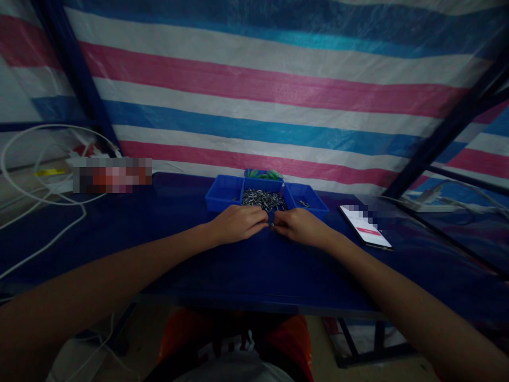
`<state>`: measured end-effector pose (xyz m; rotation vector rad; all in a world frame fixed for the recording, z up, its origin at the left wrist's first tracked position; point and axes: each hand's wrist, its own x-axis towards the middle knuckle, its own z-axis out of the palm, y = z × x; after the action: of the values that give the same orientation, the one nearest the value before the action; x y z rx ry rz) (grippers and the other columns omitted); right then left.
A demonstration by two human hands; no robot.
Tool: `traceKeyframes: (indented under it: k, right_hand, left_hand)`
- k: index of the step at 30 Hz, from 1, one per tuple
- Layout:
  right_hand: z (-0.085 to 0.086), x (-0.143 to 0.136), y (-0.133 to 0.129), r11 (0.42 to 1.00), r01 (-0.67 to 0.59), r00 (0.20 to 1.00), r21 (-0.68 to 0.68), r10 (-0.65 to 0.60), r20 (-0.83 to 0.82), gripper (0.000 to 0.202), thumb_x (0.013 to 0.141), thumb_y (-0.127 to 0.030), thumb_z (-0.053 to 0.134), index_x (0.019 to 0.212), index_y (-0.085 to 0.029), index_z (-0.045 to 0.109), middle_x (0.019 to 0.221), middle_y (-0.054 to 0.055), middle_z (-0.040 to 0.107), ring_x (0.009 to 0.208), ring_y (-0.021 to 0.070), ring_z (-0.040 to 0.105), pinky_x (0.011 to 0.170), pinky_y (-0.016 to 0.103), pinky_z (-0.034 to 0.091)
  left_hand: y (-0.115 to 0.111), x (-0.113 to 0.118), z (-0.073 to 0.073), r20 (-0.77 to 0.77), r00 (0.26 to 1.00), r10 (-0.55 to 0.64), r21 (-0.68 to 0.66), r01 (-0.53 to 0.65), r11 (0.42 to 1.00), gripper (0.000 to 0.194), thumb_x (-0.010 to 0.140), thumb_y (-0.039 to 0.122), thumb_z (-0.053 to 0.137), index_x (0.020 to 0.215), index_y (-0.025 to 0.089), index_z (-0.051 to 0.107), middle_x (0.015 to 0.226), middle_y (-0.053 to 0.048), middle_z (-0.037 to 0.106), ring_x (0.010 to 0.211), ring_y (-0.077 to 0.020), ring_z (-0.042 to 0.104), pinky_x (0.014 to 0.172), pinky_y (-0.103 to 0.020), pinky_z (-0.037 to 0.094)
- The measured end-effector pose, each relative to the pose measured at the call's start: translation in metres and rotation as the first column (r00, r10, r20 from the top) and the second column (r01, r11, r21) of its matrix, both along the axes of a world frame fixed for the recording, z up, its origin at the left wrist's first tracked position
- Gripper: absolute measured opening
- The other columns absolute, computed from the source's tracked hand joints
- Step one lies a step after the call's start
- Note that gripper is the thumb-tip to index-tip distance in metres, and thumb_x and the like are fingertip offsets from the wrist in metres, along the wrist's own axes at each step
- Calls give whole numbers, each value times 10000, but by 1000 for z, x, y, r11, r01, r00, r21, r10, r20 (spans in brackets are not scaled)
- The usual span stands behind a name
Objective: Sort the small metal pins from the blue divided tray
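My left hand (242,223) and my right hand (297,225) meet in front of a heap of small metal screw-like pieces (264,199). The fingers of both hands are curled and pinched. A tiny shiny bit shows at my right fingertips, too small to name; whatever my left fingers pinch is hidden. To the left of the heap stands a blue bin (225,194), its inside looking mostly bare. On the right another blue bin (307,200) has a few small metal pieces in it. Behind the heap, a third blue bin (263,183) contains green items (267,174).
A phone (366,227) with a lit screen lies to the right on the blue table (254,270). White cables (81,212) loop across the left side. A striped plastic sheet (254,90) hangs behind, between blue metal posts (433,130).
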<state>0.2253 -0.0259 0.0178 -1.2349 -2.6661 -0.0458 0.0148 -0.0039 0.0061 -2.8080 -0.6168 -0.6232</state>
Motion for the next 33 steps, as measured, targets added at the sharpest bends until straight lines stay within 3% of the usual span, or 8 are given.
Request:
traceKeyframes:
  k: [10,16,22,33]
  right_hand:
    - [0,-1,0,1000,-5,1000,-30,5,8,86,825,-252,550,812,-168,563,650,13,611,579,117,541,535,232,296]
    - [3,3,1,1000,-16,1000,-6,16,11,97,852,-239,503,839,-170,571,679,21,620,597,125,550,549,237,305]
    - [10,5,2,997,-25,998,71,29,-52,186,901,-261,428,926,-165,585,781,46,643,690,145,582,619,253,356]
    - [14,1,-3,994,-58,997,88,62,-43,254,928,-298,384,941,-153,592,791,52,645,729,153,598,660,257,384]
  left_hand:
    - [-2,-1,-1,2,999,-44,82,44,996,241,938,265,336,949,157,552,900,-37,578,826,-116,564,706,-217,427]
    - [2,0,-1,11,998,60,90,-60,994,235,931,272,359,911,151,560,859,-35,586,811,-129,574,687,-233,438]
    - [3,1,0,-20,987,160,60,-159,985,219,919,256,374,869,145,556,848,-41,612,782,-146,588,649,-247,441]
    - [3,2,-2,-105,979,175,-107,-187,977,204,930,220,319,909,161,513,892,-33,621,802,-165,612,632,-261,441]
